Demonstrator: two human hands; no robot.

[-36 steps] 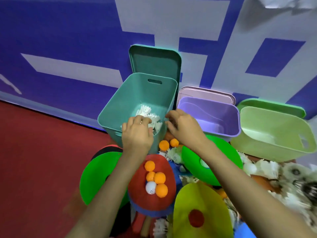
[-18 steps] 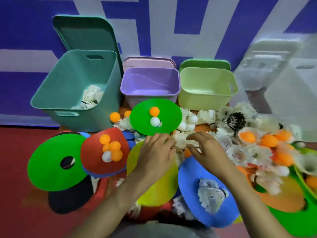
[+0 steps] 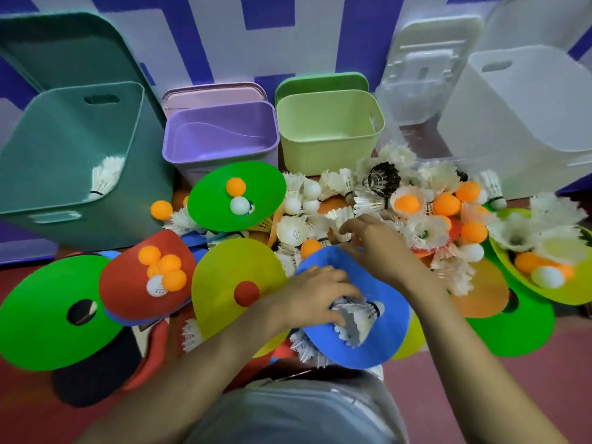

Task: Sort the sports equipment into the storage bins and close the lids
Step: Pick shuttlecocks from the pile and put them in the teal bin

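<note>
White feather shuttlecocks on a round blue plastic disc, held in the grip of the left hand; grip of the right hand cannot be told.

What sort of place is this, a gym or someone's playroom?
Probably a sports hall or games room: a red floor strewn with shuttlecocks, ping-pong balls and flat coloured discs, beside a blue-and-white wall lined with open storage bins.
</note>
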